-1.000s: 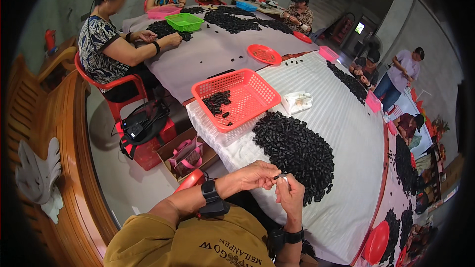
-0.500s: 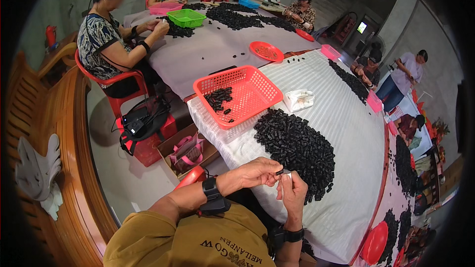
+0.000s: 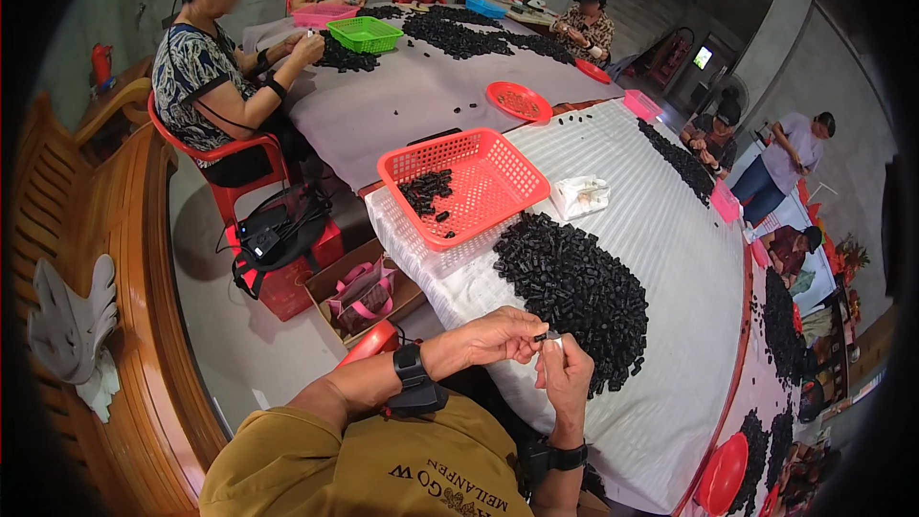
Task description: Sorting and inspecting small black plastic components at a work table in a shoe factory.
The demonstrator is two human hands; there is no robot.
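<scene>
Both hands meet low in the middle of the frame, right at the table edge. The left hand (image 3: 493, 337) has its fingers curled in, pinching a small black piece (image 3: 548, 335) at the tips, and the right hand (image 3: 567, 375) comes up from below with thumb and fingers closed on the same bit. Just above and to the right sits the big pile of black pieces (image 3: 574, 292) on the white striped cloth (image 3: 661, 230). A red basket (image 3: 464, 182) with a few pieces in it is further up, centre frame.
</scene>
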